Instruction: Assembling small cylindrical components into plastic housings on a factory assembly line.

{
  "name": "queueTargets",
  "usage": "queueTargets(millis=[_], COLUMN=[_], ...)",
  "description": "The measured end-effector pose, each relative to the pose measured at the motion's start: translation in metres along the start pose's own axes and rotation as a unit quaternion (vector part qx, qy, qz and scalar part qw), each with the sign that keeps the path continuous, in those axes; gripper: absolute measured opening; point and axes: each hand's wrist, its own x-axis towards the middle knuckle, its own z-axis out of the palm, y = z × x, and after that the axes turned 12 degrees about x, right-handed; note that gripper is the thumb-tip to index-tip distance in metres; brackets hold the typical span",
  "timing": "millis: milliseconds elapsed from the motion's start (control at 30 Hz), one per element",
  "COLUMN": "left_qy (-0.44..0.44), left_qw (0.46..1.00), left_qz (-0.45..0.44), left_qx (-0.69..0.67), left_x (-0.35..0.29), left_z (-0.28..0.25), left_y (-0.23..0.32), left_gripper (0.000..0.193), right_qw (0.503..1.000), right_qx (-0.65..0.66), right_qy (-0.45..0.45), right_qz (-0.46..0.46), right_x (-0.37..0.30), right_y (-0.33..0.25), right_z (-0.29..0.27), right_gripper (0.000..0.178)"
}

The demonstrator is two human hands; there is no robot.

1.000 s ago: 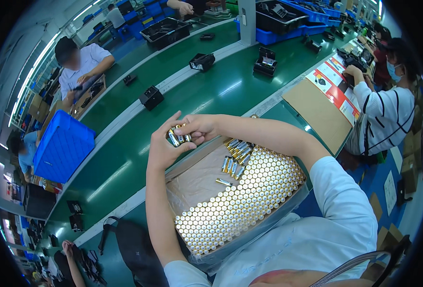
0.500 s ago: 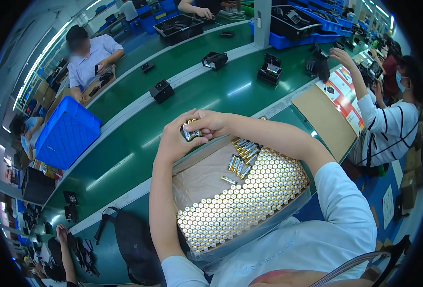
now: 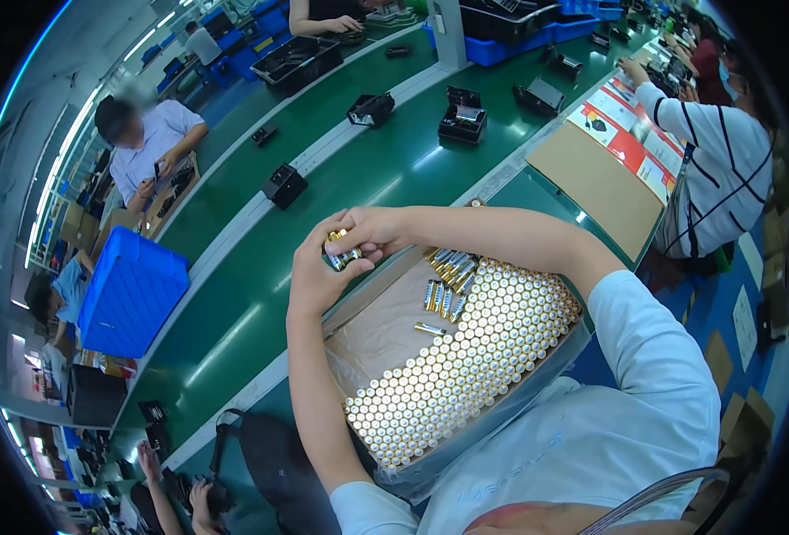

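Observation:
Several gold-and-silver cylindrical batteries (image 3: 341,259) are bunched between my two hands, above the far left edge of an open box. My left hand (image 3: 309,272) is curled around the bunch from the left. My right hand (image 3: 372,234) closes on it from the right, thumb and fingers against the cells; the fingers partly hide how many there are. In the cardboard box (image 3: 372,332) below, rows of upright batteries (image 3: 452,383) are packed tightly together. Loose batteries (image 3: 445,300) lie on their sides on the brown lining, with a single battery (image 3: 429,329) apart from them.
Beyond the box runs a green conveyor belt (image 3: 341,214) carrying black devices, one an opened black case (image 3: 462,118). A blue crate (image 3: 134,294) stands left, a black bag (image 3: 279,468) near left. Flat cardboard (image 3: 599,183) lies right. Co-workers sit around the line.
My view has swung slightly to the right. Both hands stay closed around the batteries. The co-worker's hand at right is now away from a black device, and another person's second hand shows at lower left.

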Motion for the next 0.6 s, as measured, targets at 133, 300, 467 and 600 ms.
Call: queueTargets(millis=[133, 300, 467, 600], left_qy=[-0.020, 0.099, 0.050, -0.053], left_qw=[1.000, 0.984, 0.991, 0.988], left_qz=[0.003, 0.086, 0.042, 0.064], left_qx=[-0.010, 0.123, 0.121, 0.133], left_x=[-0.005, 0.006, 0.028, 0.071], left_z=[-0.003, -0.004, -0.005, 0.021], left_y=[-0.011, 0.004, 0.045, 0.083], left_gripper=[0.057, 0.047, 0.044, 0.042], right_qw=[1.000, 1.000, 0.907, 0.860], right_qx=[-0.017, -0.004, -0.394, -0.452], right_qy=[-0.010, -0.020, 0.135, 0.010], right_qz=[0.000, -0.016, -0.070, -0.237], right_x=[-0.001, 0.011, 0.018, 0.018], right_y=[-0.001, 0.004, 0.013, 0.028], right_z=[0.011, -0.016, -0.010, -0.010], right_gripper=[0.014, 0.018, 0.021, 0.019])
